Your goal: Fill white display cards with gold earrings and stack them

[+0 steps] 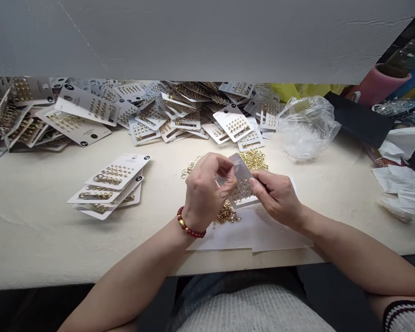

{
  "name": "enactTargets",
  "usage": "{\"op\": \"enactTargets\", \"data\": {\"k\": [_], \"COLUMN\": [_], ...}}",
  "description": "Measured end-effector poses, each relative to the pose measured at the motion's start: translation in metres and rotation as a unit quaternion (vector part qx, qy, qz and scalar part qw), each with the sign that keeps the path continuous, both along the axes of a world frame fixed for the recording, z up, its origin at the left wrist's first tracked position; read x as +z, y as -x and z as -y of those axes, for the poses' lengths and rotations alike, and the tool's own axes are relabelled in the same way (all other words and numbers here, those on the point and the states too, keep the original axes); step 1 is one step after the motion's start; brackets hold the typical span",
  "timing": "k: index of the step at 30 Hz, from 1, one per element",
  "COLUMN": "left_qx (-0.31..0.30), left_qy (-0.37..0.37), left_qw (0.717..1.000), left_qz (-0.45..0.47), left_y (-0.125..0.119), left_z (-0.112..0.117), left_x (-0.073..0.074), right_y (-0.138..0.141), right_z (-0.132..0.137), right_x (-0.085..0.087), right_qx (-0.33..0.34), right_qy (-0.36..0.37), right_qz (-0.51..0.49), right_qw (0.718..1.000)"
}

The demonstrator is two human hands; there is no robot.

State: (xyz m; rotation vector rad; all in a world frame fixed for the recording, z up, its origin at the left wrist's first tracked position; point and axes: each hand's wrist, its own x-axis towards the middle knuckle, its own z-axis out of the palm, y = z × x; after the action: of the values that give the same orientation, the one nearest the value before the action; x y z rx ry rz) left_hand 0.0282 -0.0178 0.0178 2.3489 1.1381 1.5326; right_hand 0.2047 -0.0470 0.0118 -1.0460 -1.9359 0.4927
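My right hand [278, 196] grips a grey earring card [242, 173] by its right edge, tilted above the table, thumb on the face with rows of small studs. My left hand [210, 182], with a red bead bracelet [190, 226] at the wrist, is closed in a pinch at the card's left side. What lies between those fingertips is too small or hidden to make out. Below the card is a heap of small gold studs [226, 214] on white paper [224, 237]. Gold rings [254, 159] lie behind the hands, with paler rings [190, 169] left of them.
A stack of filled earring cards [112, 184] lies to the left. Many more cards [180, 113] are piled along the back. A clear plastic bag [306, 129] of small clear pieces stands back right, near a black box [359, 122] and crumpled white tissue [404, 193]. A grey panel [193, 39] overhangs the back.
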Motion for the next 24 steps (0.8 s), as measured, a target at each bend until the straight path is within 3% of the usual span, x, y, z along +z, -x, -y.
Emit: {"op": "enactTargets", "data": {"k": [7, 15, 20, 24], "left_qx": [0.016, -0.012, -0.018, -0.004], "left_qy": [0.045, 0.105, 0.052, 0.088], "left_qw": [0.998, 0.973, 0.975, 0.986], "left_qz": [0.051, 0.206, 0.217, 0.144], "left_y": [0.000, 0.014, 0.026, 0.049], "left_z": [0.000, -0.019, -0.020, -0.010], "left_x": [-0.005, -0.007, 0.010, 0.037], "right_y": [0.000, -0.004, -0.006, -0.008], "right_z": [0.001, -0.001, -0.004, -0.005], "right_x": [0.002, 0.001, -0.001, -0.001], "right_qx": [0.003, -0.015, -0.028, -0.047], "right_qy": [0.014, 0.056, 0.053, 0.068], "right_qz": [-0.022, -0.034, -0.054, -0.080], "right_qw": [1.000, 0.998, 0.997, 0.993]}}
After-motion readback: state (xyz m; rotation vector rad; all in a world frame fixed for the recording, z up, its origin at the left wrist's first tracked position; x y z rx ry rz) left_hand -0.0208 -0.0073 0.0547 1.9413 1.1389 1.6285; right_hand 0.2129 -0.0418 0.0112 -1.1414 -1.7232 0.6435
